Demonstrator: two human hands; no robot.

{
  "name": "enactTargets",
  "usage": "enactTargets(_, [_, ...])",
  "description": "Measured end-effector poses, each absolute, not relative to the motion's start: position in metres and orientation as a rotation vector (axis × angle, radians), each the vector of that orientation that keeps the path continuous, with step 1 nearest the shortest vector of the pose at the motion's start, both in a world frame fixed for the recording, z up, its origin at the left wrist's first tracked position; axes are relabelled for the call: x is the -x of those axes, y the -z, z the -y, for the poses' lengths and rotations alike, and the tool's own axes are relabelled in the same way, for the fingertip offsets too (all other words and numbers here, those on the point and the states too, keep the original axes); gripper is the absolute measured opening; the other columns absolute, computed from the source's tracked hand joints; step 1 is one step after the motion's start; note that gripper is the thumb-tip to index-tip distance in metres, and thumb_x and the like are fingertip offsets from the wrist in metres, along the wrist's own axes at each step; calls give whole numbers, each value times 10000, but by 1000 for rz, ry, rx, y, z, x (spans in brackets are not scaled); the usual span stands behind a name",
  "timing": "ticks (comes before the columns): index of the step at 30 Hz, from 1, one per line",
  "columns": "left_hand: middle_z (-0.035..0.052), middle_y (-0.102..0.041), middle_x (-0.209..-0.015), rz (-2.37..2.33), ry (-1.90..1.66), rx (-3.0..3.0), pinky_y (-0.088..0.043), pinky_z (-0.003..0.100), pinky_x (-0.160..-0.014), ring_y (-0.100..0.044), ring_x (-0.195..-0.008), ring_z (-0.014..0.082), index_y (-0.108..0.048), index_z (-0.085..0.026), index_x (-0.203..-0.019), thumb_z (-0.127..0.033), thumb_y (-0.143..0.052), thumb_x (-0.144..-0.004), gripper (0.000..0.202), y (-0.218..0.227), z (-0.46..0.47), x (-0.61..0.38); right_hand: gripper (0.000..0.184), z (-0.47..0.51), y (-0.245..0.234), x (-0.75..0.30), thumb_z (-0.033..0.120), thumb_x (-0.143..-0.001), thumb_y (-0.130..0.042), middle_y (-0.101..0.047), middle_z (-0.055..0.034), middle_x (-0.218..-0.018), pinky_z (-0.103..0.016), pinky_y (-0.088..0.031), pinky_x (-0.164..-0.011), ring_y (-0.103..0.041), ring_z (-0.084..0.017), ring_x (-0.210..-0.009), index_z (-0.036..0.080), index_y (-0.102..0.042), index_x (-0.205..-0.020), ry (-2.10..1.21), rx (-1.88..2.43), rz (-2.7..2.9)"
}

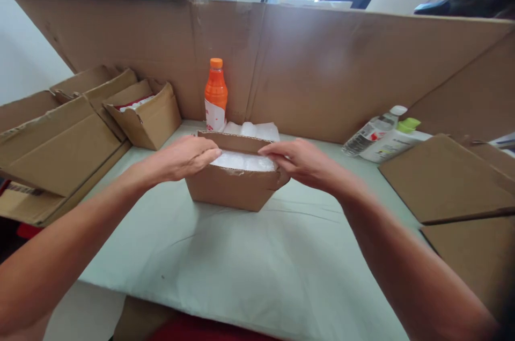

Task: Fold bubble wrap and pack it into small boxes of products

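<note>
A small open cardboard box [229,189] stands upright on the cloth-covered table [257,271] in front of me. White bubble wrap [245,161] fills its opening up to near the rim. My left hand [187,157] is closed over the box's left end, its thumb reaching in above the wrap. At the opposite end my right hand [300,161] is closed on the rim, thumb and fingertips at the wrap's edge. Both palms hide the box's short sides, and whatever lies under the wrap is out of sight.
Behind the box are an orange drink bottle [216,95] and more bubble wrap [257,130]. Other open cartons [151,118] stand at left. A clear bottle [372,132] and a green-capped white bottle [388,143] lean at right, near cardboard flaps [446,180]. A tall cardboard wall [330,62] closes the back.
</note>
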State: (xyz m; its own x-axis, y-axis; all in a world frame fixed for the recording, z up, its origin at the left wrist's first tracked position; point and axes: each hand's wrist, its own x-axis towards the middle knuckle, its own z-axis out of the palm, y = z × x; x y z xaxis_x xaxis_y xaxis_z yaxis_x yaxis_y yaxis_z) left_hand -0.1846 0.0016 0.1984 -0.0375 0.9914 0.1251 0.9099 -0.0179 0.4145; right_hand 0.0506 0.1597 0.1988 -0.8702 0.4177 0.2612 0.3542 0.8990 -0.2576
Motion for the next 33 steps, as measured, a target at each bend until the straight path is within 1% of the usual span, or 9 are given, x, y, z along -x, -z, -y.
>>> enactTargets(3, [35,-713,-1031,-2274,-1157,-1880,-510,329,-855,-657,-933,218,-697,-239,-1021,-432,-505,-932,287,-180,43,189,269,-152,-181,-103,342,-973,-503,-782,-26,-1029,-305,-502,-714,-711,-214,-898,261,-752,-1033,-353,728,2482])
enactTargets(5, [42,-717,-1083,-2365,-1388,-1617,-537,357,-896,-669,-943,214,-688,-238,-1103,-433,-581,-895,303,-153,70,193,247,-144,-152,-131,387,-942,-558,-781,-57,-1013,-312,-519,-664,-716,-233,-892,246,-736,-1041,-450,875,2328])
enactTargets(7, [86,-698,-1174,-2319,-1450,-1336,-563,394,-905,-683,-971,228,-629,-213,-1245,-455,-668,-830,482,-120,84,198,315,-132,-117,-139,406,-900,-610,-765,-90,-1076,-324,-545,-649,-719,-240,-887,229,-687,-1148,-621,946,2276])
enactTargets(10, [152,-611,-1364,-2082,-1484,-1110,-578,429,-929,-653,-1153,278,-492,-190,-1404,-460,-723,-769,728,-77,77,199,463,-115,-75,-117,449,-848,-652,-722,-121,-1178,-363,-571,-672,-705,-237,-841,212,-601,-1242,-806,961,2299])
enactTargets(12, [150,-629,-1332,-1986,-1514,-1063,-578,428,-935,-642,-1176,285,-530,-174,-1337,-434,-713,-761,658,-63,59,192,442,-108,-63,-94,467,-835,-639,-723,-122,-1124,-385,-569,-679,-673,-221,-750,198,-596,-1182,-832,969,2290])
enactTargets(16, [120,-698,-1115,-1976,-1612,-994,-593,400,-858,-679,-1024,260,-590,-143,-1178,-362,-671,-744,493,-61,29,159,353,-115,-63,-84,450,-864,-529,-733,-116,-992,-377,-545,-646,-639,-209,-663,178,-595,-1080,-885,1061,2166])
enactTargets(23, [113,-676,-1196,-1969,-1648,-1067,-581,342,-859,-658,-1072,225,-575,-162,-1249,-231,-589,-788,466,-53,63,118,324,-134,-51,-101,465,-838,-572,-739,-88,-956,-339,-531,-632,-668,-218,-699,200,-592,-1023,-954,1093,2104])
enactTargets(29, [101,-656,-1162,-2322,-1733,-621,-595,371,-828,-692,-940,218,-549,-174,-1258,-326,-638,-800,490,-43,144,151,401,-112,-48,28,347,-872,-529,-709,-114,-1145,-355,-564,-745,-672,-212,-826,167,-567,-1228,-1265,619,2219])
enactTargets(33, [131,-605,-1304,-2486,-1940,-437,-576,395,-936,-627,-1168,267,-519,-177,-1333,-329,-666,-778,594,-36,176,188,612,-89,-38,144,287,-860,-534,-586,-150,-1396,-433,-541,-962,-630,-256,-1131,167,-424,-1450,-1358,309,2292])
